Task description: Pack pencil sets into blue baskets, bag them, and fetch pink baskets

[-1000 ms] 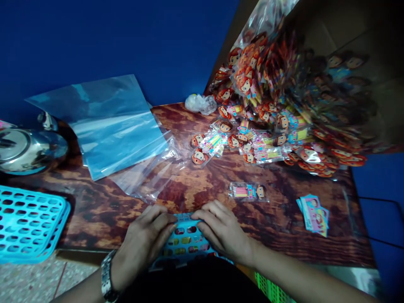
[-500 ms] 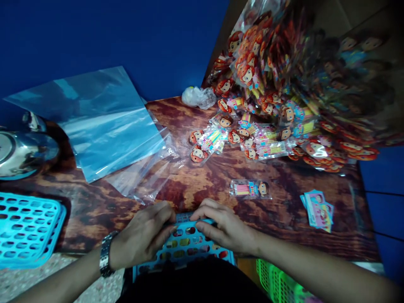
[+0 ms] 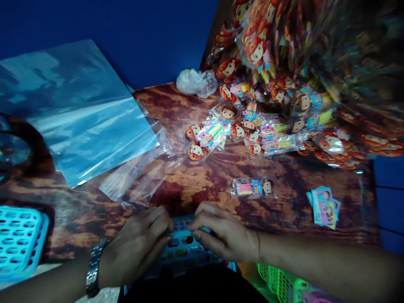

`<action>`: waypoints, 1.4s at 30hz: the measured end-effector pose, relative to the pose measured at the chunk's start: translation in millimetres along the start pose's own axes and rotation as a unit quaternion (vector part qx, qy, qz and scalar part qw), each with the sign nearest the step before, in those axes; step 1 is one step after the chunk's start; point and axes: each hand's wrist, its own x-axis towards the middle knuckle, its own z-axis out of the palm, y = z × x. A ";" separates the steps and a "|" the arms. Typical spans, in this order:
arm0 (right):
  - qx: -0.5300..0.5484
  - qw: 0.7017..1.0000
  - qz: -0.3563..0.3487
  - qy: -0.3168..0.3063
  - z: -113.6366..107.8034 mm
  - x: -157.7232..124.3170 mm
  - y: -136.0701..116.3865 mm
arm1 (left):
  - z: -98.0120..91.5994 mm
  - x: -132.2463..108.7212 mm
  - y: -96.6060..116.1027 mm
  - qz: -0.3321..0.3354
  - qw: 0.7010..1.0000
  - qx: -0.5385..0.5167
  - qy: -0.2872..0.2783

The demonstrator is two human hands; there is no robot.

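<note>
Over the last second both hands had hardly shifted on the blue perforated basket (image 3: 184,246) at the near edge of the table (image 3: 205,181); the view itself had swung, so the plastic sheets and the toy heap slid upward and the kettle at far left dropped almost out of sight. The work looked to be at the same stage: the basket held, nothing lifted from it.

The left hand (image 3: 135,248) lay curled over the basket's left rim, fingers (image 3: 159,221) bent and pressing on it. The right hand (image 3: 225,233) covered the right rim, its fingers (image 3: 202,219) likewise curled and closed on the plastic. Whether anything small sat under them I cannot tell.

A single packed toy (image 3: 253,187) lay just beyond the right hand, a stack of cards (image 3: 324,206) further right
</note>
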 end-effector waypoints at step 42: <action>-0.307 0.940 0.042 -0.140 11.0 32.2 -16.6 | 23.6 -17.7 -4.3 -0.047 0.975 0.053 0.208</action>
